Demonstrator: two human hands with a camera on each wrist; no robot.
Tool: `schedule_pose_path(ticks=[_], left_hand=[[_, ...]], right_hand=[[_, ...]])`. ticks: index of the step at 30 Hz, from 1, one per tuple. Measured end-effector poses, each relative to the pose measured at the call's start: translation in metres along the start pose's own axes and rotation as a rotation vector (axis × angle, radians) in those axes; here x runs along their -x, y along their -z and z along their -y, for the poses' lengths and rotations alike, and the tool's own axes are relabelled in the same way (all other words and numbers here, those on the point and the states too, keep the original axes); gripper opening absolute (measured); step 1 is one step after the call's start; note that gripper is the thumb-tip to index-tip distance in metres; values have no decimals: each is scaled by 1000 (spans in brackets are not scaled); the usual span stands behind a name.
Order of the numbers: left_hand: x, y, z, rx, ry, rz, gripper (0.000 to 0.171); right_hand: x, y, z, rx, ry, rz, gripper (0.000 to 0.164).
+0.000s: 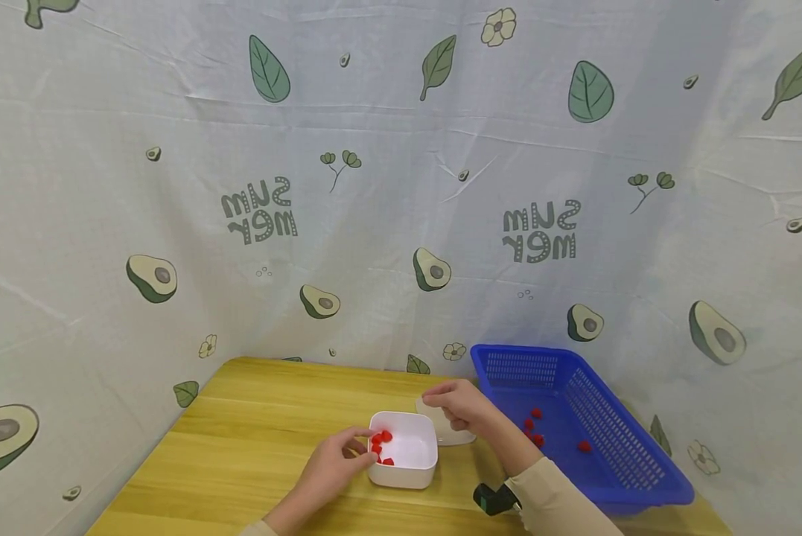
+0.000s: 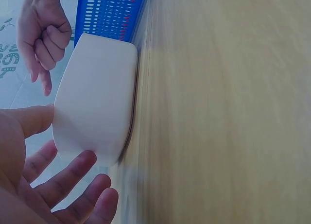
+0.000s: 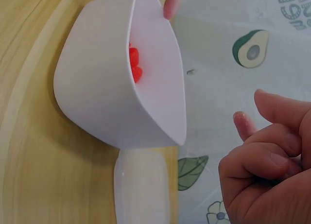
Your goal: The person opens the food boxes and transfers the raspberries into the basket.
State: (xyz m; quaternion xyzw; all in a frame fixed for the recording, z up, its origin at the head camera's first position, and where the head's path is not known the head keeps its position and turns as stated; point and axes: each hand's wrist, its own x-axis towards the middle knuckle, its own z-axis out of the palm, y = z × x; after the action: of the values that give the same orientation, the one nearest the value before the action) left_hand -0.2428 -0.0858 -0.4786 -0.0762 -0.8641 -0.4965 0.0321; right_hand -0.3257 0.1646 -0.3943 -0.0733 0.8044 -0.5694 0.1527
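A white square box stands on the wooden table, with several small red pieces gathered at its left inside. My left hand rests against the box's left side, thumb and fingertips spread at the rim and wall. Above and behind the box's right edge hovers my right hand, its index finger and thumb apart with nothing visible between them. Its other fingers are bent in, as the right wrist view shows. Beneath that hand lies a pale flat lid, partly hidden by the hand and box.
At the right stands a blue plastic basket with slotted walls. A few red pieces lie on its floor. A black device is at the right wrist. A printed cloth hangs behind the table.
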Motion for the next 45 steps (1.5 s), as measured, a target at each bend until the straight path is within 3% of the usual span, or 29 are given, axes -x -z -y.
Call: schedule_pose_path(ticks=[13,45], left_hand=[[0,1,-1,4,-5,8,38],[0,0,3,10,-30,10,38]], right_hand=[[-4,-21,-6,-32,12,70,38],[-13,-70,-19,14,-20,96,24]])
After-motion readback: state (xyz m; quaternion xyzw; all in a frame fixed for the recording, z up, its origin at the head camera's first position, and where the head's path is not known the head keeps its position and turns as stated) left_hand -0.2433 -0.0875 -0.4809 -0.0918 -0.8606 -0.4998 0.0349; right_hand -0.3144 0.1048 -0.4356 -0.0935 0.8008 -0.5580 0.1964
